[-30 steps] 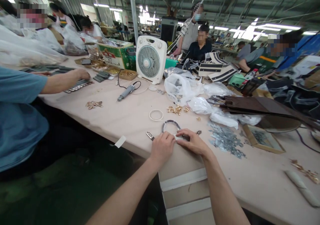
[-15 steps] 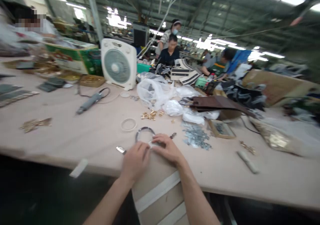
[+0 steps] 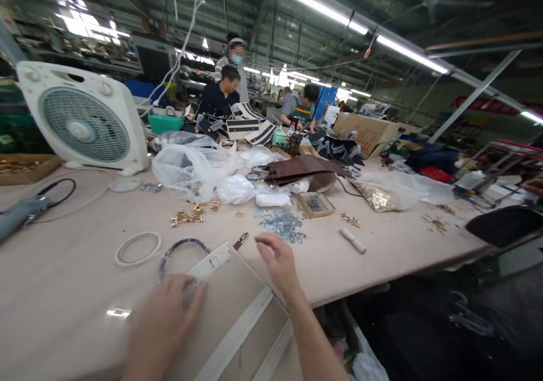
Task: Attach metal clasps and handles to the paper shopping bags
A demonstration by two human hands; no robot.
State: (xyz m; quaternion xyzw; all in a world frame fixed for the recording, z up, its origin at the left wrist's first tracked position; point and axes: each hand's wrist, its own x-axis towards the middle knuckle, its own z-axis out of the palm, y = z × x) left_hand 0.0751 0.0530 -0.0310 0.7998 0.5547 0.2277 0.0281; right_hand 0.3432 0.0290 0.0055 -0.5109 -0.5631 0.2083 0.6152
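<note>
A beige bag panel [image 3: 231, 296] with white strips across it lies tilted at the table's front edge. My left hand [image 3: 163, 313], blurred, grips its left edge near the top, thumb over the panel; the fingertips are partly hidden. To the right of the panel, my right hand [image 3: 278, 262] hovers with fingers apart and nothing visible in it. Just beyond those fingers spreads a pile of flat grey metal pieces [image 3: 280, 225]. A dark, plastic-wrapped curved handle [image 3: 180, 245] shows behind the panel, and a dark strap end with metal [image 3: 241, 241] sticks out by its top corner.
A roll of white tape [image 3: 138, 249] and gold-coloured fittings [image 3: 189, 215] lie on the table [image 3: 97, 279]. A white fan [image 3: 85, 118] stands at left. Plastic bags [image 3: 195, 169], a brown leather piece [image 3: 301, 169] and a small box [image 3: 316, 204] sit behind. Several co-workers are farther back.
The view has swung right and come closer to the table. My right hand has come off the panel's top edge and moved right, fingers apart. The left hand stays at the panel.
</note>
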